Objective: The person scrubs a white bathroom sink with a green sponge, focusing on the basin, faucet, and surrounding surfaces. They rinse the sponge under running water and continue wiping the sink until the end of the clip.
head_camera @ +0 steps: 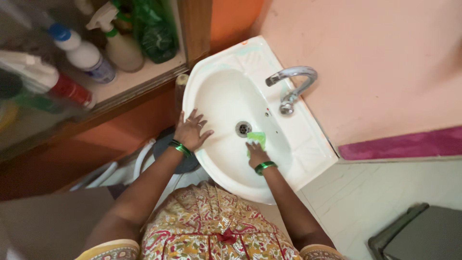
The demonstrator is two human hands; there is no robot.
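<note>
Item: green scrubbing pad [257,138], lying inside the white sink [224,98], pressed against the sloping bowl wall just beyond the right hand [255,155] and just beside the drain [243,128]. Right hand: fingers closed down on the near edge of the pad, holding it to the porcelain. Left hand [191,132]: fingers spread apart, flat on the sink's rim, gripping nothing. Handling, as a judgement: the pad looks thin, soft and light, likely bending under the fingers; best pinched at its near edge or pressed flat under the palm, and it may slide if the bowl is wet. Also present: a metal tap [291,86] beyond the right hand on the far rim; green bangles on both wrists; a shelf [139,77] beyond the left hand with a spray bottle [118,43] and a white bottle [84,55] with a blue cap. Not determinable: the part of the pad under the fingers, whether the bowl is wet, the blurred items at the shelf's outer end, and the dark round object below the left wrist.
</note>
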